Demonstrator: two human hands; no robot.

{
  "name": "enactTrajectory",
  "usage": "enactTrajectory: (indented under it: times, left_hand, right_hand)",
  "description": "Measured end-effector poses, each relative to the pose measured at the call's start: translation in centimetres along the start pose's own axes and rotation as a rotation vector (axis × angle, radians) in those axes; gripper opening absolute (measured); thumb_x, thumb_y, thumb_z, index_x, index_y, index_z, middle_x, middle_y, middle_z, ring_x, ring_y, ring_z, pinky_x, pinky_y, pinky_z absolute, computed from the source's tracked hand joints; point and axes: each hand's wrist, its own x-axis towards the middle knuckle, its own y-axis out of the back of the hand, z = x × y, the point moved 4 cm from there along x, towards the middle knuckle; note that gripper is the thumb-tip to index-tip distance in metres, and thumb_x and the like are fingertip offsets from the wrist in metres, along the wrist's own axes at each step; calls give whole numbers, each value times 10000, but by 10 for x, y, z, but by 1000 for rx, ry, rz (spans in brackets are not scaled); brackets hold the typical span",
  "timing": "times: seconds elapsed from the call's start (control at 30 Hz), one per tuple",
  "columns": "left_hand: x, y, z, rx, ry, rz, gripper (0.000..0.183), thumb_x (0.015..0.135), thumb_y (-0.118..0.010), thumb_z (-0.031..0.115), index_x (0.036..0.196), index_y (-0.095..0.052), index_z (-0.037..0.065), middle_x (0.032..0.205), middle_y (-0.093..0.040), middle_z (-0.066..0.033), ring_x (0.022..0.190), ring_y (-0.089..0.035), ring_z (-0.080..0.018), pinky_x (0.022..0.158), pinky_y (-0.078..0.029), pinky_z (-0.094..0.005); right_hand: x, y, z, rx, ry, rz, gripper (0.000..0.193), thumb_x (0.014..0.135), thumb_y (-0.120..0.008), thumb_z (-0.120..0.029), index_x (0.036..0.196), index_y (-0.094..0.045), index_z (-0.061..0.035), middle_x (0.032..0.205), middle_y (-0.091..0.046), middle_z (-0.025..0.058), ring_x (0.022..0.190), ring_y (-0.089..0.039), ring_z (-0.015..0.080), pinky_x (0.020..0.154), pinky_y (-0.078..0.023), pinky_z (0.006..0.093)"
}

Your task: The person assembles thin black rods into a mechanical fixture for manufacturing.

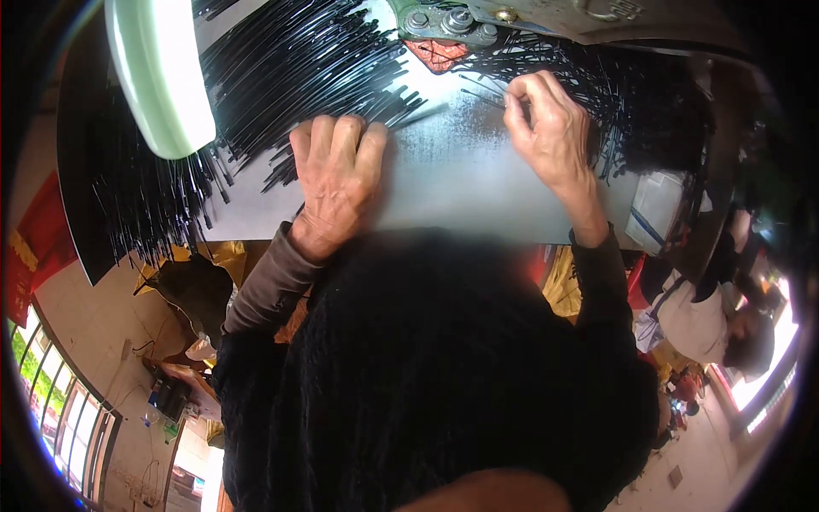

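Long thin black strands (299, 77), like cut wires or cables, lie in a thick slanting heap left of centre on a metal worktable (452, 188). My left hand (337, 171) rests at the near edge of this heap, its fingers curled down so the tips are hidden. On the right, my right hand (550, 128) is closed in a pinch beside a tangled second heap of black strands (614, 85). A thin black strand (482, 90) runs to its fingertips. Between and beyond my hands is a green machine part (448, 23) with bolts, above a reddish patterned piece (437, 55).
A pale curved lamp-like housing (162, 85) hangs over the left heap. More strands overhang the table's left edge. A white flat box or bag (655, 205) lies at the right edge. Yellow sacks (563, 282) are below the table, and another person (699, 320) is at far right.
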Motion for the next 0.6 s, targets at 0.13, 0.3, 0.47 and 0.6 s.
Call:
enactTrajectory:
  times: [0.13, 0.3, 0.47, 0.6]
  left_hand:
    - [3, 0, 2, 2, 4, -10, 194, 765, -657, 49, 955, -625, 63, 855, -554, -42, 779, -517, -233, 752, -372, -373]
    - [9, 16, 0, -98, 12, 111, 185, 767, -639, -10, 942, -630, 49, 823, -588, -60, 764, -549, -239, 737, -405, -360]
    - [20, 20, -5, -463, 122, 75, 140, 835, -572, -87, 944, -608, -6, 742, -610, -81, 634, -566, -186, 608, -454, -287]
    - [26, 13, -12, -715, 354, -50, 70, 913, -544, -43, 955, -588, -8, 685, -575, -50, 592, -529, -102, 550, -441, -248]
  right_hand:
    - [-1, 4, -7, 26, -36, 5, 100, 807, -653, -27, 840, -564, -57, 771, -605, 82, 638, -617, 277, 543, -481, 353]
    - [-2, 6, -14, 101, 1, 47, 112, 819, -649, -17, 926, -621, -37, 785, -619, 110, 654, -625, 284, 557, -484, 357]
    - [-1, 3, -26, 177, -57, 55, 132, 817, -661, -16, 948, -653, -21, 759, -626, 121, 625, -629, 285, 546, -483, 352]
    - [-5, -13, -39, 360, 8, 161, 138, 811, -666, -12, 949, -654, -21, 666, -614, 90, 528, -602, 217, 482, -452, 332]
